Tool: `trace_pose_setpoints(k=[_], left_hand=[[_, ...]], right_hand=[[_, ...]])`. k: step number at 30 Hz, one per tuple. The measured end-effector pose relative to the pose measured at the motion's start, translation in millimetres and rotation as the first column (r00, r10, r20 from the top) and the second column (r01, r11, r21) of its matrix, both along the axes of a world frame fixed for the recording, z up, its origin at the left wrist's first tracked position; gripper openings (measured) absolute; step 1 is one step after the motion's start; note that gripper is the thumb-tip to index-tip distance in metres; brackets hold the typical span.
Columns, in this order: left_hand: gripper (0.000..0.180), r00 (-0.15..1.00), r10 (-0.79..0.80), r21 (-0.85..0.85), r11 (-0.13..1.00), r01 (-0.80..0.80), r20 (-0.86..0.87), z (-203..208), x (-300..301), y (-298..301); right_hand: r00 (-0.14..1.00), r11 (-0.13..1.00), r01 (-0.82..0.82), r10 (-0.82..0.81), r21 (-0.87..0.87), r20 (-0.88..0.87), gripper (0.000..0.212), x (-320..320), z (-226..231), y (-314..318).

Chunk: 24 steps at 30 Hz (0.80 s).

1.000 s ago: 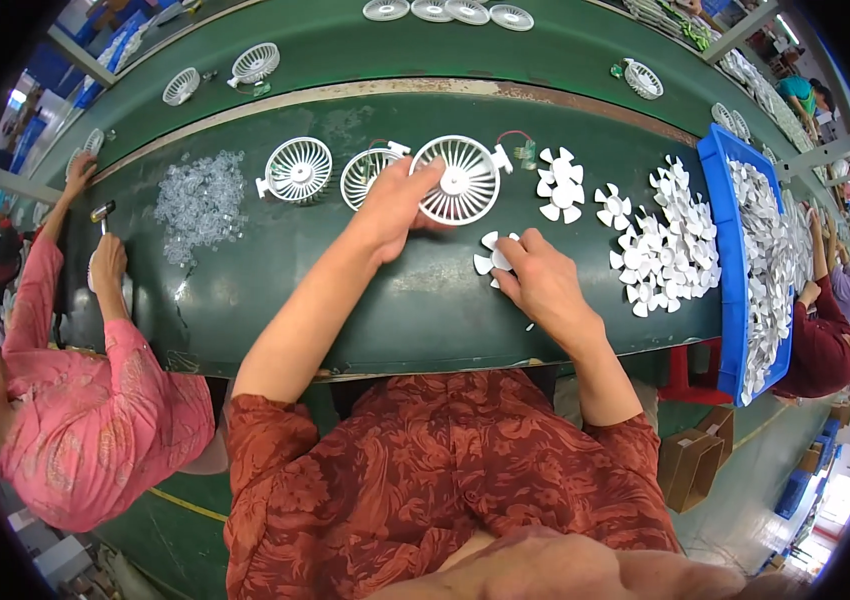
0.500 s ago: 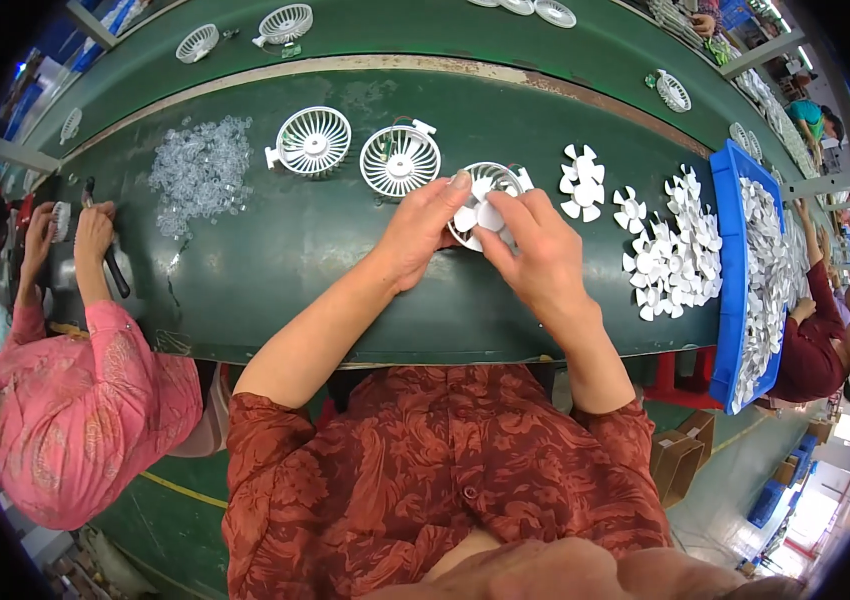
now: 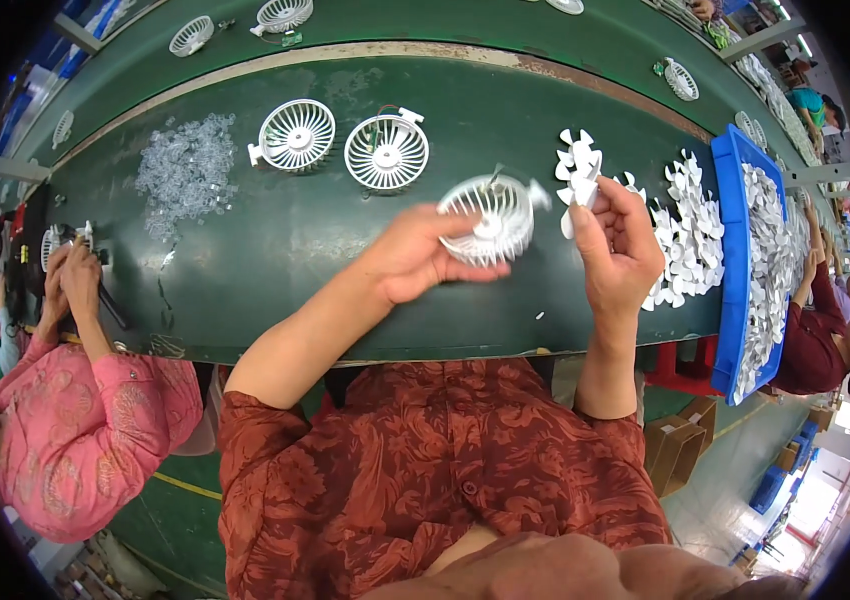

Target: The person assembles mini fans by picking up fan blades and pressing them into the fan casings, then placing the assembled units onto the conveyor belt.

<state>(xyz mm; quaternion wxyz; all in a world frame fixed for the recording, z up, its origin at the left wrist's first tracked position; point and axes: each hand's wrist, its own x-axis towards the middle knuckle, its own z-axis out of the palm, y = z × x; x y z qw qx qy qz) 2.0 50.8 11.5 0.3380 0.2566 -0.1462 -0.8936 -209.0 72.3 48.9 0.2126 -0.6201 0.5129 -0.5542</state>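
We are gripping a white fan grille (image 3: pixel 490 218) in our left hand (image 3: pixel 415 262) above the green table (image 3: pixel 275 240), while our right hand (image 3: pixel 617 250) is pinching a white fan blade (image 3: pixel 577 172); seating it on the hub seems next.

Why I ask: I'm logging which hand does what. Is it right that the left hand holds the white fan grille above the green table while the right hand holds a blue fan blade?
Not quite: the fan blade in the right hand is white, not blue, as the head view shows. The rest stands: the left hand holds the white fan grille above the green table.
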Motion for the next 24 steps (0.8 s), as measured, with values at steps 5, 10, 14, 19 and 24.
trace_pose_setpoints(k=[5,10,14,19,24], left_hand=[[0.039,0.985,-0.146,0.014,0.989,0.145,0.096,-8,-5,3],[0.032,0.967,0.051,-0.122,0.992,-0.021,0.249,-1,-6,4],[0.038,0.963,0.114,-0.179,0.981,-0.071,0.243,3,-12,8],[0.039,0.974,0.109,-0.252,0.966,-0.057,0.199,-3,-13,10],[0.031,0.929,0.24,-0.452,0.887,-0.092,0.282,-8,-16,12]], right_hand=[[0.995,1.0,-0.031,0.031,-0.003,-0.093,0.033,-1,-2,5],[0.957,0.994,-0.103,0.109,0.036,-0.271,0.036,5,6,12],[0.865,0.984,-0.169,0.175,0.054,-0.47,0.037,16,0,15],[0.776,0.977,-0.192,0.211,0.096,-0.594,0.034,28,-5,15],[0.798,0.982,-0.186,0.172,0.035,-0.578,0.035,35,-16,9]])
